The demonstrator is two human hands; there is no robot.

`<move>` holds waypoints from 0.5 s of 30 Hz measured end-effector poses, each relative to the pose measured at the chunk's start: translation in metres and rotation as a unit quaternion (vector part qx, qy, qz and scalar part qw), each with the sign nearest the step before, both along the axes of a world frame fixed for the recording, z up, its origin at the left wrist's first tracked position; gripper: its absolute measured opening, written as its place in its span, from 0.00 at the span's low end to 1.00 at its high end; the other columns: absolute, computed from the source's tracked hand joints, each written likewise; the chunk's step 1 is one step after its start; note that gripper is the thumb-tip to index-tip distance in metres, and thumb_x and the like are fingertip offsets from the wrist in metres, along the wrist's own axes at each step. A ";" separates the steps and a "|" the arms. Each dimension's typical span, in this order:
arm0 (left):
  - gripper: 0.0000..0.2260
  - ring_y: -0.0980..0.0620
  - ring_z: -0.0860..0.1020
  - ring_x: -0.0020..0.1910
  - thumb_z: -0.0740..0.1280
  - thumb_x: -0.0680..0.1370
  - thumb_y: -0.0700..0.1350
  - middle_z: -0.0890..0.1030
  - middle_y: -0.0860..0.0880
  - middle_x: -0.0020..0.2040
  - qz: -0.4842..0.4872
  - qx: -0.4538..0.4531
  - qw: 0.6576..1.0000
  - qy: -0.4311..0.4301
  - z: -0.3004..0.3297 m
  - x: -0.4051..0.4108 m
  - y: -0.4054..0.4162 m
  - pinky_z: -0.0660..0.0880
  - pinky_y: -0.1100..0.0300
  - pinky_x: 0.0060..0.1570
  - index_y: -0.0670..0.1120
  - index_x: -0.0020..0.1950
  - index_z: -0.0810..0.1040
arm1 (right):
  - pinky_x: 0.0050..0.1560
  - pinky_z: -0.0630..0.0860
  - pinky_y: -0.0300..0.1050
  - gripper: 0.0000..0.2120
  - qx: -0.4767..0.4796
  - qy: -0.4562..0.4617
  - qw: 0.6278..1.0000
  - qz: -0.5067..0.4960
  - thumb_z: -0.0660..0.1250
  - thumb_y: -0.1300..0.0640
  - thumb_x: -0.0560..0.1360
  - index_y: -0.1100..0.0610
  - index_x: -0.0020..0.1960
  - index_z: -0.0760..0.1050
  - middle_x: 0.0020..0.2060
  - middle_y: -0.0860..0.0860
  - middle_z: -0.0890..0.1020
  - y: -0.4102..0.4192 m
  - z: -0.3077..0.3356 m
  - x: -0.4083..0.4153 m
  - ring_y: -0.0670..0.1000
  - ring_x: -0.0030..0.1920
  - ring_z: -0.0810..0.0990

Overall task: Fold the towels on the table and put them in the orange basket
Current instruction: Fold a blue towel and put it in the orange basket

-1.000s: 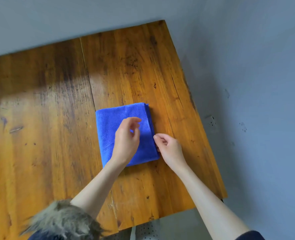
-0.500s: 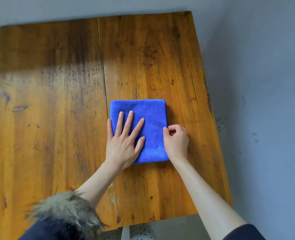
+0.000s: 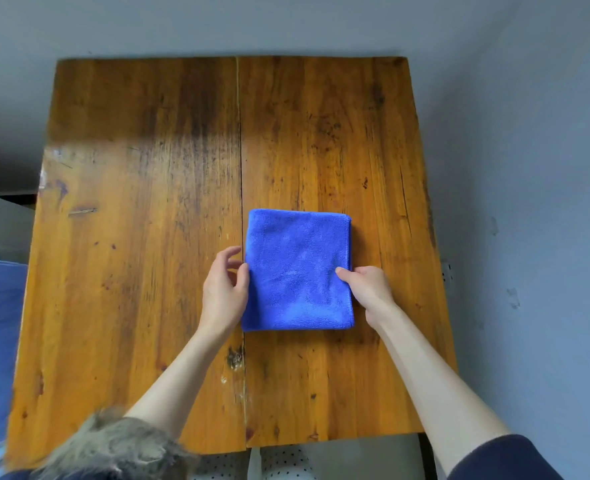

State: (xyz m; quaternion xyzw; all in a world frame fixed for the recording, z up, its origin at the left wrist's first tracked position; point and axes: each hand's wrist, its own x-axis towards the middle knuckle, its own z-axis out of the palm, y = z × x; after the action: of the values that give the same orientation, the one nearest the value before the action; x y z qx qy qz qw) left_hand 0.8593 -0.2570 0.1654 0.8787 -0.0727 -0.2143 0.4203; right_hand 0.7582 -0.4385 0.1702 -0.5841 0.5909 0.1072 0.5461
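No writing shows anywhere. The left hand (image 3: 225,289) sits at the left edge of the folded blue towel (image 3: 298,270), fingers (image 3: 233,252) loosely curled, thumb touching the cloth. The towel lies flat on the wooden desk (image 3: 141,237), right of centre. The right hand (image 3: 368,289) pinches its right edge, thumb on top.

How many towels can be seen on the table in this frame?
1. A folded blue towel lies flat on the wooden table, right of its centre seam, between the left hand and right hand, which touch its side edges. No other towel shows.
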 end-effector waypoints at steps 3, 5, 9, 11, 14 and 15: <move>0.19 0.49 0.76 0.46 0.66 0.77 0.46 0.77 0.50 0.45 -0.006 0.023 0.996 0.084 0.002 0.002 0.003 0.72 0.54 0.51 0.47 0.67 0.68 | 0.34 0.70 0.41 0.09 0.032 -0.005 0.999 -0.021 0.67 0.55 0.75 0.63 0.45 0.78 0.44 0.53 0.82 -0.002 0.001 0.001 0.51 0.41 0.79; 0.21 0.48 0.76 0.49 0.68 0.76 0.48 0.76 0.50 0.43 -0.006 0.032 0.989 0.142 0.002 0.005 0.004 0.73 0.53 0.54 0.48 0.67 0.68 | 0.32 0.67 0.40 0.07 0.052 -0.011 0.998 -0.043 0.67 0.57 0.75 0.60 0.41 0.76 0.41 0.51 0.80 -0.002 0.003 0.000 0.47 0.38 0.77; 0.20 0.49 0.77 0.49 0.68 0.76 0.46 0.78 0.47 0.47 -0.015 0.027 0.976 0.213 0.006 0.012 0.001 0.73 0.54 0.50 0.49 0.66 0.68 | 0.33 0.68 0.40 0.07 0.056 -0.029 0.997 -0.033 0.67 0.58 0.75 0.57 0.39 0.75 0.42 0.51 0.80 -0.002 0.006 -0.001 0.47 0.40 0.78; 0.19 0.50 0.77 0.48 0.67 0.76 0.44 0.78 0.46 0.49 -0.013 0.018 0.971 0.239 0.011 0.014 0.001 0.72 0.59 0.45 0.49 0.65 0.68 | 0.35 0.71 0.40 0.06 0.050 -0.043 0.998 -0.016 0.67 0.58 0.76 0.57 0.40 0.76 0.44 0.51 0.81 0.000 0.009 -0.002 0.47 0.42 0.79; 0.17 0.51 0.77 0.47 0.66 0.77 0.42 0.78 0.47 0.49 -0.012 0.004 0.954 0.299 0.017 0.012 0.007 0.73 0.58 0.42 0.50 0.64 0.67 | 0.37 0.73 0.40 0.04 0.071 -0.066 0.995 0.005 0.66 0.59 0.76 0.58 0.43 0.78 0.46 0.51 0.82 0.002 0.015 -0.005 0.48 0.44 0.80; 0.16 0.51 0.78 0.47 0.65 0.77 0.41 0.78 0.47 0.49 -0.012 -0.001 0.946 0.323 0.020 0.011 0.012 0.75 0.56 0.42 0.50 0.63 0.67 | 0.38 0.72 0.41 0.03 0.086 -0.069 0.994 0.017 0.66 0.60 0.76 0.58 0.45 0.78 0.47 0.51 0.82 0.004 0.018 -0.007 0.48 0.45 0.80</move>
State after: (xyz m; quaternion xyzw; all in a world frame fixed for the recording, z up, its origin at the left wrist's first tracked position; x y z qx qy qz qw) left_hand 0.8699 -0.2449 0.1852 0.7612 0.0562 -0.4912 0.4196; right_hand 0.7516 -0.4350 0.1879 -0.5511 0.5300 0.1266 0.6320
